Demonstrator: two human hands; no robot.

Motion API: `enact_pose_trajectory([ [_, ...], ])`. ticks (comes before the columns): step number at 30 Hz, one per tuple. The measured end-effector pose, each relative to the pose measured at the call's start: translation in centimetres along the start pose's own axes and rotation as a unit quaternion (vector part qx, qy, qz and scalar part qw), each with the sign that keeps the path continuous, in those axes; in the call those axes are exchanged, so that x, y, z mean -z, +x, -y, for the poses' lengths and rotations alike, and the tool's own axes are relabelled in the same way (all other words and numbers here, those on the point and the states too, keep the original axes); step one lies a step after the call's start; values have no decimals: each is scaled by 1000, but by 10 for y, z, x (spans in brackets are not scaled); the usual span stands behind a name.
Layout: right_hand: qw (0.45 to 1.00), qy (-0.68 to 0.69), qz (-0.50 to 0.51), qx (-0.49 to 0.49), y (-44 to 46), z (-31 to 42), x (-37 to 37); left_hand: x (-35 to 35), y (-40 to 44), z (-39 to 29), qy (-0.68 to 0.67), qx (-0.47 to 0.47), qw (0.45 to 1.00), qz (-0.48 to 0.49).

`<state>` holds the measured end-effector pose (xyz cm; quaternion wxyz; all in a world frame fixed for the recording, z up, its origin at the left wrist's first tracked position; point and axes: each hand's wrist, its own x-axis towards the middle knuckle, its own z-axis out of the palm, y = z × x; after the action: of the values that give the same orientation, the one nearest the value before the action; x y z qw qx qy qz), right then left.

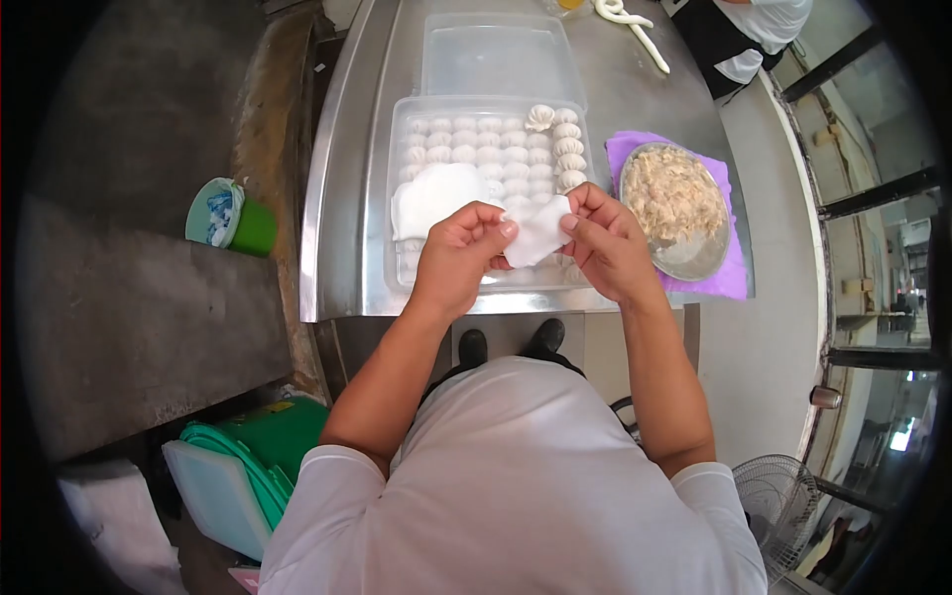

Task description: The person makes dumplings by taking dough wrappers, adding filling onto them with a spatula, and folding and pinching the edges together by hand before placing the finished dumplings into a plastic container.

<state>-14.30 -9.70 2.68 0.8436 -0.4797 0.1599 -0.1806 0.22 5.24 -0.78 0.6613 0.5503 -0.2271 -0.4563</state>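
My left hand and my right hand pinch a thin white dough wrapper between thumbs and fingers, stretched above the near part of a clear plastic tray. Rows of round white dough pieces fill most of that tray. Along its right side runs a column of pleated buns. Left of the wrapper, a stack of flat white dough sheets lies over some of the rows. Right of my right hand is a metal bowl of pale chopped filling.
The bowl rests on a purple cloth on the steel table. Behind the tray lies a clear lid; a dough rope is farther back. Another person stands at the far right. A green bin is at left.
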Motion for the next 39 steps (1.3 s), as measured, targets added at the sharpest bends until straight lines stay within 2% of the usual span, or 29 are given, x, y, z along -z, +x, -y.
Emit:
enact_pose_trajectory([
  [2,1000,2,-23,3,-1,-2,-4,4,2,7,-277,34,960,37],
  [6,998,3,-58,11,-4,-7,-6,1,-1,2,-358,84,929,52],
  [8,998,2,-55,14,-4,-9,-7,2,-1,0,-404,160,897,75],
  [9,998,2,-52,18,-4,-10,-8,2,0,2,-404,160,898,76],
  [11,999,6,-52,13,-6,-12,-7,0,4,9,-333,94,938,7],
  [13,999,10,-52,8,-11,-14,-2,3,6,4,-328,61,943,6],
  [15,994,-70,-70,-45,-14,-15,3,7,8,-1,-324,26,946,3],
  [16,994,-70,-69,-44,-14,-16,0,10,9,-3,-264,-3,964,-22],
  [17,986,-93,-127,-53,-13,-17,-4,11,9,-5,-203,-31,978,-46],
  [18,974,-114,-187,-61,-12,-17,-10,9,8,-9,-202,-31,978,-43],
  [19,973,-113,-191,-59,-10,-16,-17,5,6,-14,-67,-65,994,-51],
  [20,978,-13,-183,-96,-6,-13,-25,0,5,-16,68,-98,991,-58],
  [21,973,86,-172,-130,-4,-11,-30,-9,3,-13,115,-137,983,-42],
  [22,972,88,-176,-125,-3,-14,-32,-19,-2,-16,196,-199,960,-12],
  [24,968,204,-120,-86,0,-21,-30,-27,-17,-29,385,-309,867,66],
  [26,964,220,-125,-79,-4,-21,-22,-22,-18,-42,365,-327,870,50],
  [27,960,255,-84,-77,-10,-14,-23,-17,-20,-49,345,-341,874,26],
  [28,953,289,-41,-78,-16,-10,-23,-15,-23,-59,252,-245,936,2],
  [30,954,285,-46,-82,-22,-12,-12,-6,-11,-60,211,-158,964,-34],
  [31,955,286,-37,-74,-25,-11,-9,-9,-9,-49,211,-159,964,-34],
  [33,955,289,-27,-60,-32,-10,-3,-23,-6,-26,115,-40,991,48],
  [35,951,304,14,-47,-40,-7,4,-36,-7,-21,90,-32,994,59],
  [36,952,305,9,-35,-45,-8,9,-45,-7,-21,62,-21,996,66],
  [39,953,298,-41,-30,-69,-7,30,-61,-8,-27,108,-4,989,102],
])
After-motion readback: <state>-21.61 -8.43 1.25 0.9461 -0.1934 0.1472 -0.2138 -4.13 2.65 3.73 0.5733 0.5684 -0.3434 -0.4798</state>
